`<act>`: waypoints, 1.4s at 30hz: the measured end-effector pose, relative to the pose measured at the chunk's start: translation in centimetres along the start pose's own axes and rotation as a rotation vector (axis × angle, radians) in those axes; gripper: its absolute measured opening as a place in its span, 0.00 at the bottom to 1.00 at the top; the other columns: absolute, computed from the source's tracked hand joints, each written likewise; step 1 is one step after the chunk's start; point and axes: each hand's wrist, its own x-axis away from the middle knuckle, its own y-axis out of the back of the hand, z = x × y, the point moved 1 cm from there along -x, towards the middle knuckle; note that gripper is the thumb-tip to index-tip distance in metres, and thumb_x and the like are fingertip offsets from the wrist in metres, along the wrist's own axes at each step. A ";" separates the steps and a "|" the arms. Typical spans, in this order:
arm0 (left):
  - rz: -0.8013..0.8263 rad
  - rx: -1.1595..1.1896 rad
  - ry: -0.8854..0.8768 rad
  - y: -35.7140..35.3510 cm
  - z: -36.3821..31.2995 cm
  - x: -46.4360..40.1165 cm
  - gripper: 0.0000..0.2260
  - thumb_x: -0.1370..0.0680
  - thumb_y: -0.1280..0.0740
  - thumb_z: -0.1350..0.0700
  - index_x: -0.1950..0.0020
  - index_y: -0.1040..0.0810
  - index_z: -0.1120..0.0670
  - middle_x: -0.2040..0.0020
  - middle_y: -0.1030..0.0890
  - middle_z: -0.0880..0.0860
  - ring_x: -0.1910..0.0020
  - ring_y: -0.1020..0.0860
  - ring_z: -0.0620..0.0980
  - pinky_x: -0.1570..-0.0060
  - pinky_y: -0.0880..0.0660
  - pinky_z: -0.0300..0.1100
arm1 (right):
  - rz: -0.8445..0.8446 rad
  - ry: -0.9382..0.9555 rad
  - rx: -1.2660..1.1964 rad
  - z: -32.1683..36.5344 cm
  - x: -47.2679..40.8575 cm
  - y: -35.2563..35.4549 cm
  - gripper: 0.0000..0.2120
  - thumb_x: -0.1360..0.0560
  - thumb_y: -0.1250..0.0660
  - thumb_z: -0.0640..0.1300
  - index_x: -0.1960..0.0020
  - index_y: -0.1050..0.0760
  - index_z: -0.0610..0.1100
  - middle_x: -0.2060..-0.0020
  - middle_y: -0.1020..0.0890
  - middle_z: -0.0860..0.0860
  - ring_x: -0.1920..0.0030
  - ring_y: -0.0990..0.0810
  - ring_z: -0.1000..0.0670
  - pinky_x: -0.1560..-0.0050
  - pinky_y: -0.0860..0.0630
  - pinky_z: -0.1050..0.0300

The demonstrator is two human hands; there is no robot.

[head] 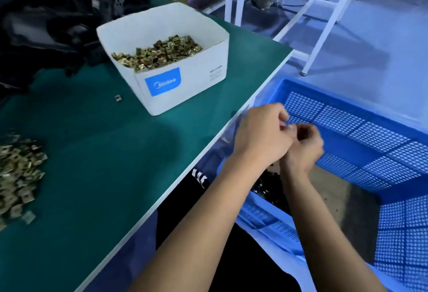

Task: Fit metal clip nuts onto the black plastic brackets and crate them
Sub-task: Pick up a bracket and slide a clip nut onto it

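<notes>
Both hands — left hand (261,132), right hand (305,146) — curled together over blue crate (347,152) at 3 o'clock, contents unclear — a fumbled clip nut could drop between counter (115,152) and crate.

Both curled hands (287,134) hide whatever they hold.

"Midea" on white box (180,88)

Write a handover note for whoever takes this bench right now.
Left hand and right hand: together over the blue crate, fingers curled; what they hold is too blurred to tell.
Clip nuts: in the white box, a loose pile at the table's left edge, one stray near the box.
Brackets: dark heap at the far left.
Done: a few dark parts in the crate.
Left: most of the heap.
</notes>
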 end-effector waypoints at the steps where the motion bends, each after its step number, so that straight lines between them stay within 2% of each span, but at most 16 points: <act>1: -0.144 0.079 -0.070 2.7 -1.2 0.3 0.02 0.25 0.29 0.57 0.54 0.18 0.51 0.60 0.15 0.46 0.58 0.17 0.47 0.53 0.19 0.47 | -0.020 0.138 -0.085 3.4 0.9 0.0 0.02 0.24 0.31 0.41 0.55 0.22 0.45 0.63 0.19 0.53 0.61 0.21 0.55 0.52 0.22 0.52; 3: -0.448 0.191 -0.177 7.8 -2.6 1.2 0.03 0.26 0.30 0.60 0.57 0.19 0.53 0.65 0.18 0.44 0.63 0.19 0.43 0.59 0.20 0.45 | 0.008 0.388 -0.233 9.3 2.9 0.3 0.02 0.23 0.33 0.41 0.55 0.22 0.45 0.65 0.21 0.57 0.64 0.23 0.60 0.56 0.24 0.57; 6: -0.815 0.265 -0.204 15.9 -1.2 3.8 0.02 0.26 0.31 0.64 0.58 0.19 0.57 0.66 0.20 0.44 0.66 0.21 0.42 0.61 0.21 0.45 | 0.207 0.674 -0.413 16.9 8.7 -1.2 0.03 0.22 0.33 0.41 0.54 0.23 0.46 0.64 0.21 0.54 0.63 0.20 0.53 0.59 0.24 0.54; 11: -1.161 0.104 -0.030 26.2 5.5 10.4 0.04 0.26 0.32 0.64 0.58 0.19 0.57 0.65 0.20 0.44 0.64 0.21 0.40 0.58 0.22 0.42 | 0.842 0.852 -0.445 24.3 21.8 -7.3 0.03 0.24 0.36 0.40 0.56 0.24 0.41 0.65 0.21 0.51 0.64 0.23 0.47 0.60 0.26 0.44; 13: -1.225 0.050 0.092 29.7 8.7 13.7 0.04 0.26 0.32 0.64 0.57 0.18 0.57 0.63 0.19 0.44 0.62 0.20 0.41 0.54 0.21 0.44 | 1.087 0.989 -0.288 25.4 25.9 -9.4 0.04 0.26 0.36 0.41 0.55 0.24 0.41 0.63 0.19 0.49 0.60 0.21 0.44 0.57 0.26 0.41; 16: -1.305 -0.076 0.224 35.1 13.1 20.4 0.06 0.27 0.32 0.64 0.55 0.17 0.56 0.60 0.17 0.48 0.60 0.19 0.45 0.51 0.20 0.47 | 1.466 1.396 0.131 25.7 31.9 -11.8 0.09 0.27 0.27 0.52 0.52 0.25 0.51 0.62 0.22 0.55 0.57 0.20 0.44 0.57 0.26 0.51; 20: -1.216 -0.418 0.403 39.5 15.8 28.5 0.14 0.32 0.36 0.63 0.54 0.17 0.49 0.56 0.17 0.46 0.60 0.21 0.40 0.54 0.26 0.31 | 1.702 1.705 0.432 24.9 37.8 -13.3 0.29 0.34 0.20 0.63 0.38 0.24 0.56 0.49 0.30 0.57 0.49 0.30 0.53 0.48 0.29 0.56; 22: -1.066 -0.539 0.475 40.6 16.4 30.9 0.17 0.35 0.37 0.63 0.52 0.15 0.48 0.55 0.19 0.47 0.58 0.23 0.42 0.52 0.26 0.36 | 1.702 1.727 0.391 24.8 39.5 -14.2 0.24 0.33 0.20 0.56 0.41 0.25 0.53 0.49 0.28 0.55 0.48 0.26 0.51 0.48 0.28 0.55; 25: -0.586 -0.643 0.500 40.6 16.7 31.8 0.24 0.36 0.37 0.64 0.46 0.14 0.48 0.42 0.20 0.53 0.41 0.23 0.56 0.36 0.28 0.48 | 1.740 1.689 0.316 25.0 40.0 -15.3 0.14 0.31 0.21 0.48 0.49 0.23 0.52 0.56 0.25 0.58 0.56 0.23 0.55 0.58 0.29 0.61; 27: -0.344 -0.615 0.576 40.0 17.1 32.1 0.28 0.34 0.36 0.68 0.42 0.15 0.42 0.29 0.31 0.51 0.32 0.34 0.58 0.30 0.38 0.48 | 1.763 1.638 0.295 24.8 39.8 -15.7 0.15 0.32 0.20 0.50 0.51 0.23 0.53 0.59 0.25 0.58 0.62 0.25 0.60 0.65 0.32 0.68; 29: -0.292 -0.615 0.600 39.6 17.8 32.4 0.28 0.31 0.31 0.67 0.41 0.18 0.37 0.25 0.39 0.47 0.28 0.41 0.57 0.28 0.41 0.53 | 1.770 1.599 0.230 24.3 39.6 -15.7 0.15 0.31 0.19 0.51 0.51 0.23 0.52 0.58 0.24 0.58 0.63 0.24 0.60 0.65 0.30 0.68; 33: -0.365 -0.690 0.514 39.4 18.8 32.5 0.15 0.26 0.22 0.51 0.41 0.16 0.37 0.23 0.37 0.50 0.24 0.43 0.58 0.28 0.40 0.59 | 1.790 1.529 0.089 24.0 38.8 -15.7 0.09 0.29 0.21 0.43 0.52 0.18 0.49 0.58 0.20 0.56 0.60 0.21 0.59 0.58 0.24 0.62; 35: -0.472 -0.691 0.434 39.5 19.3 32.4 0.13 0.24 0.23 0.54 0.41 0.14 0.41 0.25 0.32 0.51 0.25 0.40 0.59 0.26 0.41 0.57 | 1.793 1.475 0.065 24.1 38.0 -16.0 0.07 0.28 0.23 0.40 0.52 0.17 0.49 0.60 0.18 0.55 0.61 0.20 0.56 0.58 0.23 0.61; 37: -0.667 -0.511 0.302 39.7 19.5 32.2 0.10 0.20 0.27 0.55 0.39 0.16 0.47 0.33 0.22 0.49 0.28 0.32 0.55 0.26 0.37 0.52 | 1.794 1.389 0.040 24.1 37.2 -16.3 0.07 0.28 0.24 0.38 0.54 0.17 0.48 0.61 0.17 0.54 0.63 0.19 0.54 0.61 0.22 0.62; 40: -0.997 -0.176 0.104 40.3 18.6 31.3 0.08 0.15 0.36 0.56 0.45 0.17 0.54 0.50 0.16 0.46 0.46 0.19 0.41 0.43 0.25 0.39 | 1.769 1.333 0.018 23.6 36.6 -16.6 0.07 0.27 0.25 0.36 0.55 0.18 0.48 0.63 0.18 0.57 0.64 0.21 0.56 0.64 0.26 0.66; 42: -1.207 0.009 0.024 40.6 18.1 30.1 0.14 0.14 0.39 0.54 0.51 0.16 0.55 0.57 0.16 0.49 0.55 0.18 0.46 0.53 0.23 0.44 | 1.773 1.253 -0.009 23.2 36.5 -16.8 0.08 0.26 0.26 0.35 0.55 0.19 0.47 0.65 0.17 0.59 0.65 0.20 0.56 0.64 0.25 0.66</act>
